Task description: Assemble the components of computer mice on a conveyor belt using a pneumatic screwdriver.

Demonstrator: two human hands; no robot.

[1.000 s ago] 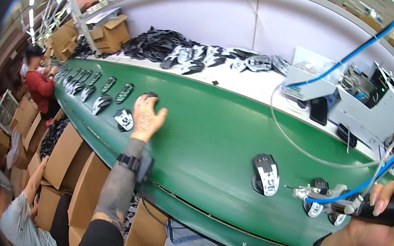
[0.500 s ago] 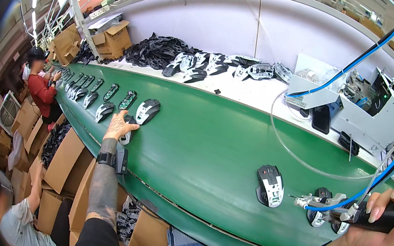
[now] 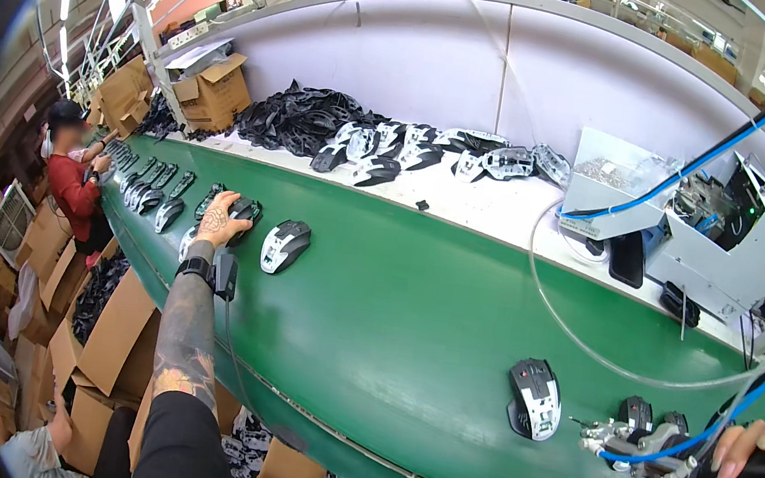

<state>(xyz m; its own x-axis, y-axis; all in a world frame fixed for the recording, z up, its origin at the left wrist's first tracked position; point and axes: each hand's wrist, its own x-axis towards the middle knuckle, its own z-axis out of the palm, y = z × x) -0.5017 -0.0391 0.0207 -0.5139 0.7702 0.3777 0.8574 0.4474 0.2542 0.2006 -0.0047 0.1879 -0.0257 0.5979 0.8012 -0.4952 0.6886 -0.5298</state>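
Note:
My left hand reaches far left across the green conveyor belt and rests on a black computer mouse, fingers curled over it. Another grey and black mouse lies just right of that hand. My right hand is at the lower right, closed around the black handle of a powered screwdriver fed by a blue hose. The tool's metal tip points left toward a mouse lying belly-up on the belt. Two more small black mouse parts sit beside the tool.
A row of mice runs away along the belt toward a person in red. A heap of black and white mouse shells lies on the white shelf. A grey feeder box stands at the right. Cardboard boxes line the floor below.
My left hand has moved further away along the belt and now covers a mouse in the row. The view has shifted; my right hand keeps hold of the screwdriver.

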